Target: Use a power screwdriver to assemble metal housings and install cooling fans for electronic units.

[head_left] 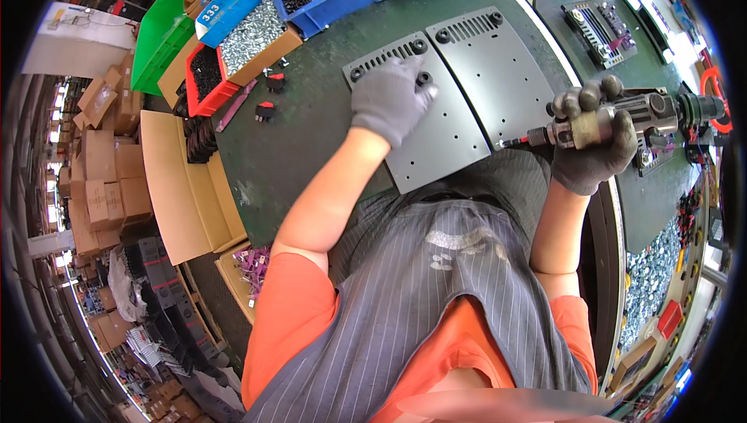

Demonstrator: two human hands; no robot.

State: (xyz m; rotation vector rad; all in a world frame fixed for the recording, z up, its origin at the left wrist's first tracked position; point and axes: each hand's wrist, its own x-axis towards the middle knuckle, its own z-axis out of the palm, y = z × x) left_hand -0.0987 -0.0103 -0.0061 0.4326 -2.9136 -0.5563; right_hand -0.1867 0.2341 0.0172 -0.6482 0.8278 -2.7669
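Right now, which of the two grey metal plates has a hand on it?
The left plate: the gloved left hand presses on it, while the right plate lies untouched beside it.

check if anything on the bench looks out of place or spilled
Two small black and red parts lie loose on the green mat, outside the bins, as if dropped. Otherwise nothing stands out: the two grey plates lie flat side by side, left hand on one, right hand holding the power screwdriver.

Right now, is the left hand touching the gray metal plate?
Touching. The head view shows the gloved left hand pressed flat on the near gray plate, fingers spread over its top corner, no gap visible.
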